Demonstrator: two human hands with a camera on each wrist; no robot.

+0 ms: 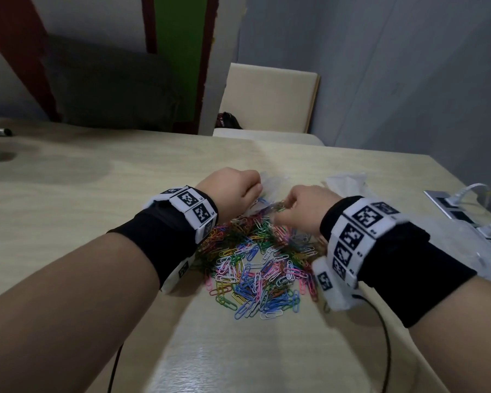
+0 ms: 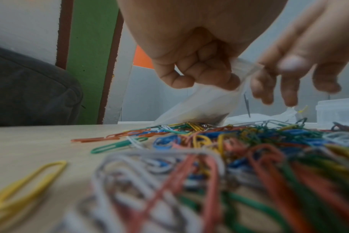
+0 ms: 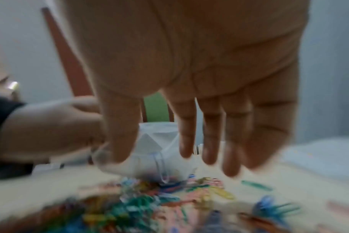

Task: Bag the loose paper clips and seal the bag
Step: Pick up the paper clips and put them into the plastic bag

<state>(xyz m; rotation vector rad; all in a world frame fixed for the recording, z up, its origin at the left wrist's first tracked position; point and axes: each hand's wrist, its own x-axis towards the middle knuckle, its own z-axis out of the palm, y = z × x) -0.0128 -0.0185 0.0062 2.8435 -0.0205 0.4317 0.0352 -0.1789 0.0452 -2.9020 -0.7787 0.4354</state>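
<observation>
A wide pile of coloured paper clips (image 1: 255,259) lies on the wooden table (image 1: 82,199) between my wrists; the left wrist view shows the paper clips (image 2: 219,141) close up. My left hand (image 1: 251,191) hovers at the pile's far edge, fingers curled, pinching the rim of a small clear plastic bag (image 1: 272,181). The bag (image 2: 201,107) hangs from the left hand (image 2: 199,74) down onto the clips, with a few clips inside. My right hand (image 1: 292,207) hovers beside the bag mouth. Blurred in its wrist view, the right hand (image 3: 185,141) has straight, down-pointing fingers in front of the bag (image 3: 159,141) and holds nothing.
Crumpled white plastic (image 1: 346,180) lies just beyond my right hand. A power strip (image 1: 462,207) with white cables sits at the table's right edge, with clear plastic (image 1: 465,245) beside it. A clear container (image 2: 337,110) stands to the right. A black cable (image 1: 380,321) trails under my right wrist.
</observation>
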